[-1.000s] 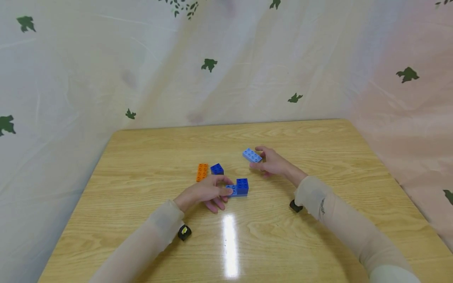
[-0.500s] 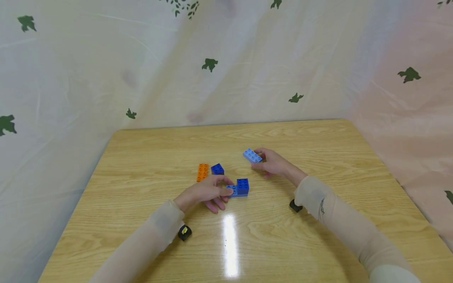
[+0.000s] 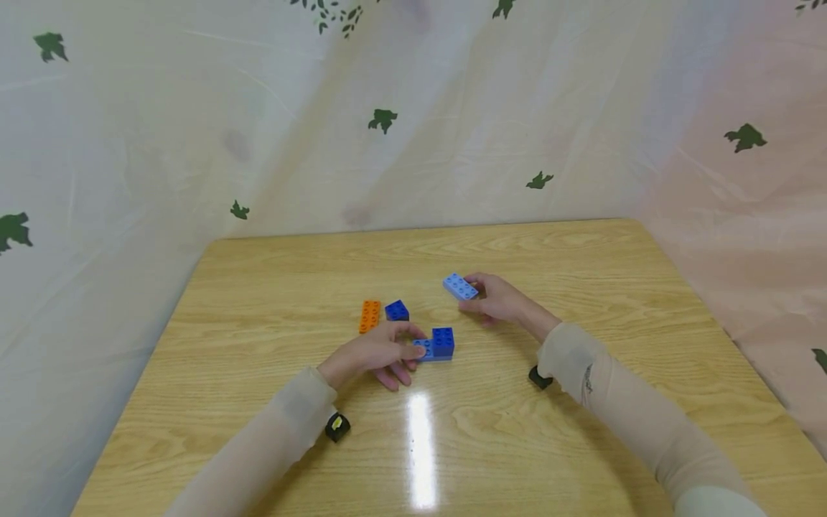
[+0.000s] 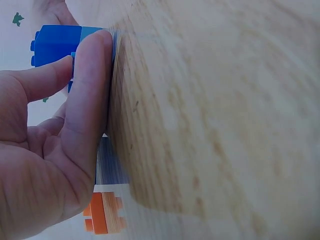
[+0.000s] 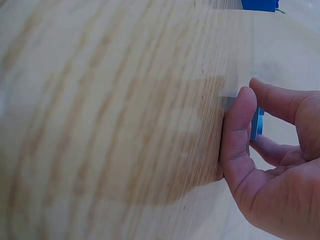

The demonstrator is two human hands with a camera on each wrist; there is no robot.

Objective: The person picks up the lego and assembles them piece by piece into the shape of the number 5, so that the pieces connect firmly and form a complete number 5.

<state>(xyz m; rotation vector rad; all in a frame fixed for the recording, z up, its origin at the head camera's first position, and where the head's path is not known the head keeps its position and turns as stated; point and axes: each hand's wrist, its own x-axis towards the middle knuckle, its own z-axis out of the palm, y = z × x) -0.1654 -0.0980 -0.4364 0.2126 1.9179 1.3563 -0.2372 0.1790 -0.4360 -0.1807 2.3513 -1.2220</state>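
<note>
- Your left hand is gripping the mid-blue brick by its left end, fingers curling around it at the table.
- You're probably using that end because the stacked dark blue brick is sitting on the right half (covering the studs there); the grip is likely steadying the pair.
- Your right hand is pinching the light blue brick by its right end, behind and right of the stack.
- Looks like you're taking it by the sides, so its top studs are showing.
- It's lying angled, studs up; you're not getting a clear view of whether its underside is touching the table.
- The second dark blue brick is sitting turned just behind your left hand (contact not readable); the orange brick is lying just left of it, studs up.
- Containers: none showing; those two loose bricks are resting directly on the table.
</note>
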